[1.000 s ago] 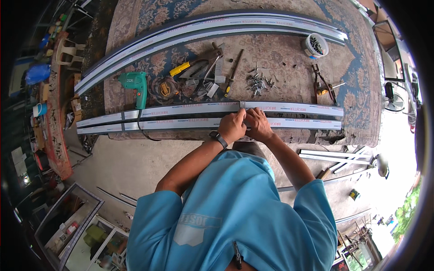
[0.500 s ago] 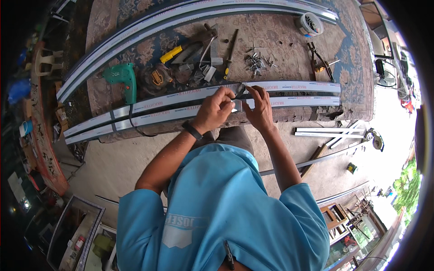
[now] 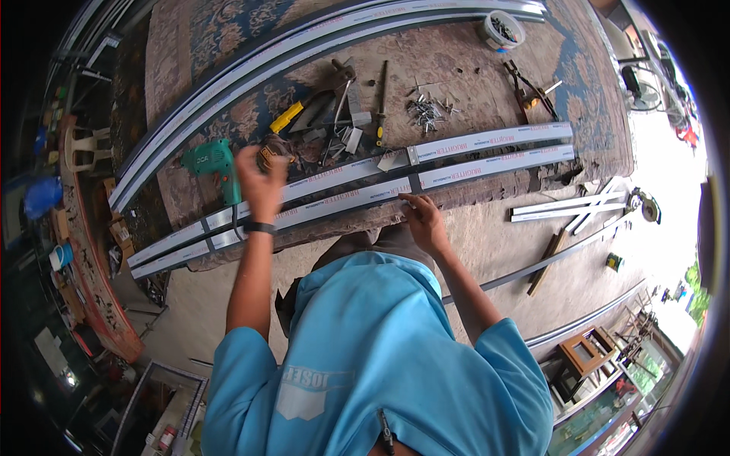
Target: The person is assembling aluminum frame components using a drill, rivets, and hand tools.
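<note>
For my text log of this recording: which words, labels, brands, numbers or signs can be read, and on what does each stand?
Wording withheld; locations only.
Red lettering, repeated: white-faced bars.
Pale lettering: teal drill.
Pale lettering: blue shirt.
Too small to read: white tub print.
Blurred: yellow marking, round dark item.

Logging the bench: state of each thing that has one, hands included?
Left hand: raised, blurred, grip unclear
Right hand: fingers bent, at the near strips' edge
Near strips: side by side, mostly film-covered
Far strips: lying lengthwise, film-covered
Drill: lying on its side
Tub: upright, open, holding small metal pieces
Loose fasteners: spilled in a pile
Carpet: worn, ragged at the near edge
</note>
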{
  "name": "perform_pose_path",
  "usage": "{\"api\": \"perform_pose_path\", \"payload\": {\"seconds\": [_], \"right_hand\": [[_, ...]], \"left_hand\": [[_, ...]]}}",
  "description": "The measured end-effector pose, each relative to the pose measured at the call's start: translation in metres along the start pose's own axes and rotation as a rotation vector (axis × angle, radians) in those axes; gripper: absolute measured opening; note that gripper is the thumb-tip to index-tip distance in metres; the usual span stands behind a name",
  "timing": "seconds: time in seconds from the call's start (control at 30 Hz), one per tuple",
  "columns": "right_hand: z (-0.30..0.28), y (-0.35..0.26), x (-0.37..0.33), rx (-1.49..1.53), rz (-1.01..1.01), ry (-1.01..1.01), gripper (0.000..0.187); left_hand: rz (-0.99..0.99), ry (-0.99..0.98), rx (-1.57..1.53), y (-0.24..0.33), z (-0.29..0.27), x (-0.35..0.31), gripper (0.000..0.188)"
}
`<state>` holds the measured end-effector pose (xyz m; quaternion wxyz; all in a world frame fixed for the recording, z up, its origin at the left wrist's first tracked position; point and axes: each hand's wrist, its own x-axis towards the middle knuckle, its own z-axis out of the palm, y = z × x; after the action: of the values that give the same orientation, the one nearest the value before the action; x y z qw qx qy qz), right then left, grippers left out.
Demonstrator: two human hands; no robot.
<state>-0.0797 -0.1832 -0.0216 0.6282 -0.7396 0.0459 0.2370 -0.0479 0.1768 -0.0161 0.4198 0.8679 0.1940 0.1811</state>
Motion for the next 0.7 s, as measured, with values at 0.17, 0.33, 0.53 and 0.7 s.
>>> {"api": "perform_pose_path", "payload": {"seconds": [0.17,0.33,0.53,0.7], "right_hand": [[0.023,0.024,0.006,-0.437,-0.237,0.12,0.015],[0.028,0.019,0.032,-0.554,-0.388,0.068,0.007],[0.029,0.026,0.037,-0.593,-0.523,0.147,0.008],[0.019,0.02,0.039,-0.617,-0.476,0.139,0.006]], "left_hand": [[-0.54,-0.022,0.52,-0.121,-0.066,0.057,0.116],[-0.84,0.022,0.743,-0.112,-0.062,0.086,0.099],[-0.651,-0.097,0.278,-0.126,-0.146,0.078,0.085],[-0.576,0.007,-0.254,-0.026,-0.198,0.022,0.057]]}}
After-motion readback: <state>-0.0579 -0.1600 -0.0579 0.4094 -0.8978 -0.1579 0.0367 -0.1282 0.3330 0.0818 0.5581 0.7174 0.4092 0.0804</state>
